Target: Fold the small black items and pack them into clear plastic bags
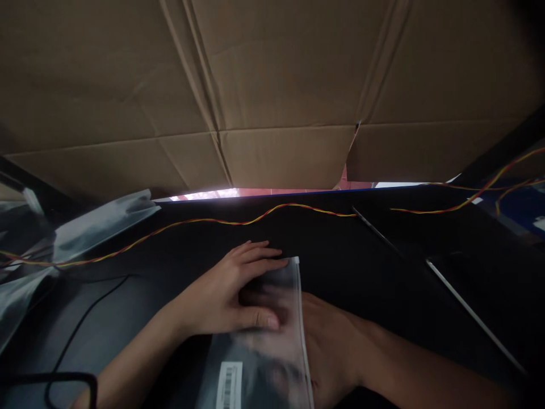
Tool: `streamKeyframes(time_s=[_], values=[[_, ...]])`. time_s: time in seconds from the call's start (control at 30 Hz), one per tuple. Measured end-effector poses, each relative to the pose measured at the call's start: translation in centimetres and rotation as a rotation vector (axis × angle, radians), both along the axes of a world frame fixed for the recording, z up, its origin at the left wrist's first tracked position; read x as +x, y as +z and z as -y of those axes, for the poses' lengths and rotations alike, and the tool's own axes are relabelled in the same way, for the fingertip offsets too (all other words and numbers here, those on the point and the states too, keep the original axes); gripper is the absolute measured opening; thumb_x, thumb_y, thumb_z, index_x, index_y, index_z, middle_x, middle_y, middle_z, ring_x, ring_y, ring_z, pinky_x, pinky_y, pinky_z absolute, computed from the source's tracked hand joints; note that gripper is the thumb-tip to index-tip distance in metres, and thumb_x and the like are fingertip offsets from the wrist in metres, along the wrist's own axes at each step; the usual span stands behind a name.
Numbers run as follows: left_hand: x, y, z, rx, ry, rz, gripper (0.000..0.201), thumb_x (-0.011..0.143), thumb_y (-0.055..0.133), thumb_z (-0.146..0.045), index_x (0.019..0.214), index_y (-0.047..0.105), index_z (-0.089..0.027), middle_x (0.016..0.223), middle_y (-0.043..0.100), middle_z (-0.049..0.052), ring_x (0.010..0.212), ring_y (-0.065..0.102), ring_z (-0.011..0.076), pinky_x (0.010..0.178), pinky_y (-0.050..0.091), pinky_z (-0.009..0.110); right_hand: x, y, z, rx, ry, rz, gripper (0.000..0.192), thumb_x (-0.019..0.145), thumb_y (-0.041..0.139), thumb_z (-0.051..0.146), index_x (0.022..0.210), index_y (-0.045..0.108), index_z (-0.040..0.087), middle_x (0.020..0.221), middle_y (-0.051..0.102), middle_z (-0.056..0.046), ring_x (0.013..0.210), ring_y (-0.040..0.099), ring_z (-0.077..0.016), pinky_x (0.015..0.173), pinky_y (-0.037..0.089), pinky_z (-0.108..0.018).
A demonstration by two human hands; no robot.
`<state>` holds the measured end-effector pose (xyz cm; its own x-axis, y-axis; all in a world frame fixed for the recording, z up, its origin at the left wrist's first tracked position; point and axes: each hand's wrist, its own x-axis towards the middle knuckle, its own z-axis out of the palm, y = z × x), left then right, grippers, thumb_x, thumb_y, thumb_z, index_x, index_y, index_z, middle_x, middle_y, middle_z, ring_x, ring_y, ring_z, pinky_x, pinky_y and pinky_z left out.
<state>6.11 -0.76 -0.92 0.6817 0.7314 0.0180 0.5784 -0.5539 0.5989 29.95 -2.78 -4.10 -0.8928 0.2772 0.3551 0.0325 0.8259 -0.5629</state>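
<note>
The left hand [225, 292] lies flat, fingers together, on a clear plastic bag [264, 346] near the worktop's [366, 278] front edge; the right hand [327, 341] reaches inside, fingers hidden.

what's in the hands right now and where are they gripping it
A clear plastic bag: left hand flat on its top end, right hand reaching inside through its open side edge.

Both forearms were bare, with no sleeve reaching into view. The left hand [232, 289] and right hand [330, 346] apparently wore no rings or gloves, though the dim light blurred them.
</note>
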Motion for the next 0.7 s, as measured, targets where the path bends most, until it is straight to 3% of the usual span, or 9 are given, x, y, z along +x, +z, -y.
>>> streamKeyframes(time_s=[0.13, 0.33, 0.47, 0.53, 0.6, 0.7], values=[[0.2, 0.3, -0.2, 0.031, 0.012, 0.009, 0.081, 0.09, 0.071, -0.082, 0.152, 0.064, -0.031, 0.151, 0.066, 0.012, 0.14, 0.058, 0.0401, 0.119, 0.047, 0.061, -0.3, -0.2, -0.1, 0.0, -0.053, -0.033, 0.034, 0.106, 0.061, 0.04, 0.127, 0.072, 0.016, 0.14, 0.073, -0.013, 0.136, 0.064, -0.0267, 0.119, 0.051, -0.04], [0.6, -0.4, 0.3, 0.047, 0.103, 0.009, 0.07, 0.102, 0.058, -0.073, 0.157, 0.058, -0.029, 0.152, 0.062, 0.013, 0.133, 0.057, 0.038, 0.113, 0.047, 0.061, 1.0, 1.1, -1.1, -0.165, -0.134, -0.034, 0.017, 0.103, 0.069, 0.028, 0.116, 0.076, 0.021, 0.138, 0.075, -0.009, 0.134, 0.067, -0.0254, 0.12, 0.05, -0.043], [0.0, -0.8, 0.0, 0.067, 0.195, 0.023, 0.077, 0.102, 0.055, -0.076, 0.163, 0.05, -0.029, 0.153, 0.058, 0.014, 0.131, 0.054, 0.0375, 0.115, 0.045, 0.061, 3.5, 2.2, -3.2, -0.24, -0.229, -0.055, 0.017, 0.105, 0.065, 0.019, 0.109, 0.079, 0.027, 0.128, 0.079, -0.003, 0.13, 0.071, -0.0242, 0.13, 0.041, -0.053], [-0.3, -0.8, -0.1, 0.079, 0.214, 0.001, 0.082, 0.101, 0.056, -0.077, 0.166, 0.045, -0.028, 0.155, 0.055, 0.015, 0.132, 0.053, 0.038, 0.116, 0.044, 0.063, 4.5, 2.3, -4.0, -0.245, -0.319, -0.059, 0.014, 0.102, 0.073, 0.024, 0.115, 0.077, 0.03, 0.13, 0.077, -0.003, 0.133, 0.069, -0.0249, 0.128, 0.044, -0.053], [-0.5, -1.0, -0.2, 0.097, 0.208, -0.039, 0.091, 0.097, 0.059, -0.081, 0.17, 0.04, -0.029, 0.158, 0.052, 0.015, 0.135, 0.051, 0.0399, 0.116, 0.043, 0.065, 5.0, 1.8, -4.4, -0.228, -0.45, -0.015, 0.049, 0.089, 0.089, 0.036, 0.133, 0.066, 0.031, 0.144, 0.067, -0.007, 0.14, 0.063, -0.0296, 0.121, 0.05, -0.054], [-0.4, -1.2, -0.1, 0.132, 0.158, -0.097, 0.109, 0.086, 0.066, -0.09, 0.173, 0.034, -0.032, 0.163, 0.049, 0.017, 0.139, 0.049, 0.0445, 0.115, 0.042, 0.068, 4.5, 0.4, -3.9, -0.167, -0.578, 0.094, 0.111, 0.072, 0.1, 0.046, 0.16, 0.034, 0.03, 0.163, 0.044, -0.018, 0.152, 0.048, -0.0385, 0.12, 0.05, -0.062]])
